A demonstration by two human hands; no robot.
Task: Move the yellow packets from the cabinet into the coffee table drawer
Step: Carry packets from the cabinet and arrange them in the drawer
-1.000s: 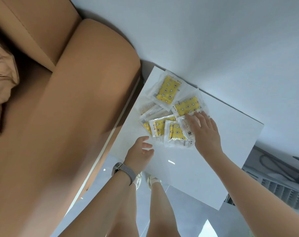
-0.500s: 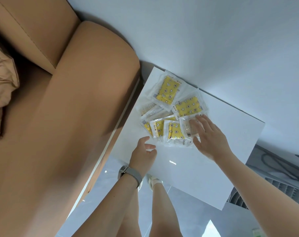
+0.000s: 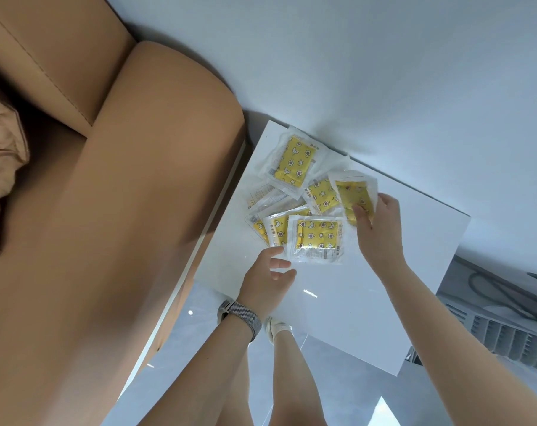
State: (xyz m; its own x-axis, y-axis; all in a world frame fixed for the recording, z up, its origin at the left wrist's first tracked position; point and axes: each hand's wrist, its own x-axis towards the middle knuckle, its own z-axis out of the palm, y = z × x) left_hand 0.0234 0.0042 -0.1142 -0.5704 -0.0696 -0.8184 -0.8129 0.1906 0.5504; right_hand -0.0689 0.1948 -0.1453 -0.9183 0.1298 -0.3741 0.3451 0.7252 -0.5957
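Yellow packet (image 3: pixel 355 195) upright in right hand (image 3: pixel 379 232)

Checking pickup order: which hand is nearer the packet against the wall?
Right. The right hand pinches a packet just below the packet against the wall; the left hand hovers farther down.

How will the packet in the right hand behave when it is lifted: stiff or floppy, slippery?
The packet looks thin and flat, so probably light and bendable. Its clear glossy wrapper may slip, especially against other packets. The right hand pinches one edge, so it could droop.
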